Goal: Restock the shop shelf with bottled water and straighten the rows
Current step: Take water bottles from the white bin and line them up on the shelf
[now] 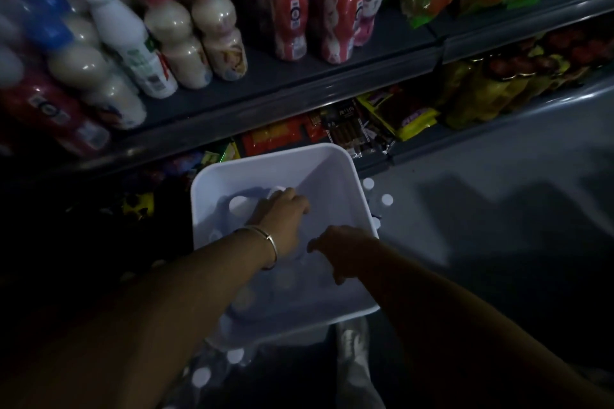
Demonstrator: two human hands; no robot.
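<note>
A white plastic bin (275, 156) stands on the floor below the shelves and holds several water bottles with white caps, one cap (239, 204) plainly visible at the back left. My left hand (282, 219), with a bangle on the wrist, reaches into the bin, its fingers curled over the top of a water bottle (277, 191). My right hand (342, 251) hangs over the bin's near right side with its fingers curled downward. The dim light hides what lies under it.
More capped bottles stand outside the bin, at its right (387, 199) and near me (201, 377). The shelf (299, 76) above carries milk and yoghurt drinks. Snack packets (398, 116) fill the lower shelf. Grey floor (498, 209) lies to the right.
</note>
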